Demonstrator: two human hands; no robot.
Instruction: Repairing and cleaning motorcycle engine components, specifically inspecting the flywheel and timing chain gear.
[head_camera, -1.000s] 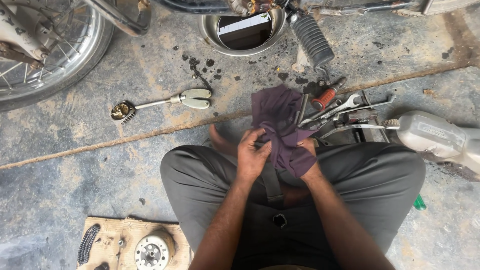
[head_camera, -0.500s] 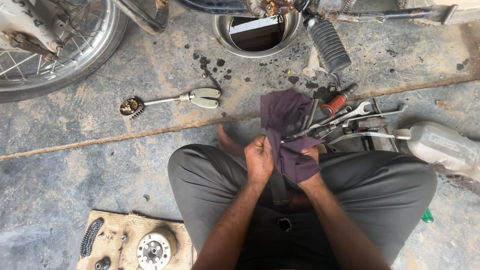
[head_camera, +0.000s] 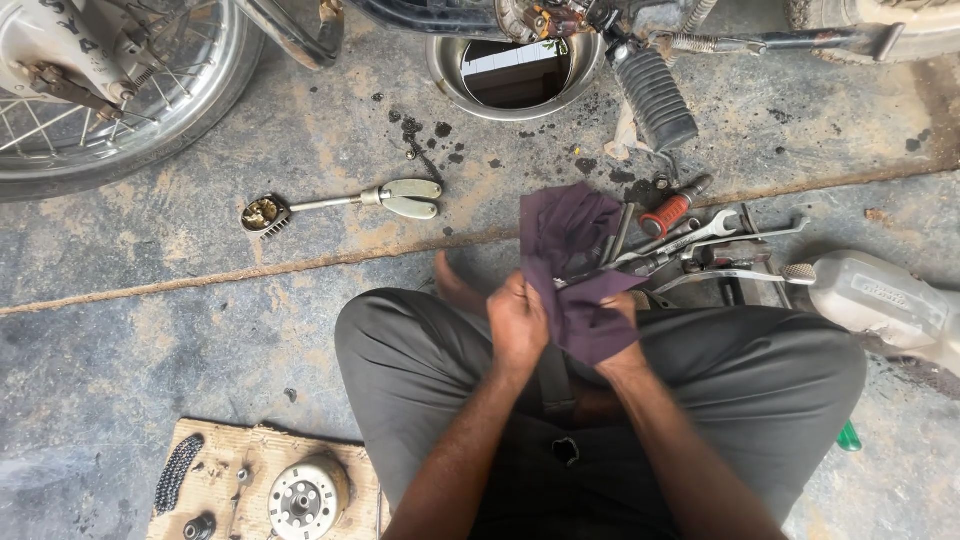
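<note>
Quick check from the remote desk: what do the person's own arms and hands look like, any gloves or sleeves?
Both forearms are bare, no sleeves in view. The left hand and right hand wear no gloves; no watch, ring or wristband shows.

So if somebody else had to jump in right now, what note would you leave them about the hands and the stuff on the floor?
Left hand: closed on the purple cloth, above the lap.
Right hand: wrapped in the same cloth, mostly hidden; whether a part is inside cannot be seen.
Nearby: a pile of spanners and a red-handled screwdriver just beyond the cloth; a brush on the floor to the left; a metal bowl under the motorcycle.
On the cardboard at the lower left: a round clutch-like part and a short chain.
Done: parts laid out. Left: cloth work in hand, unfinished.
</note>
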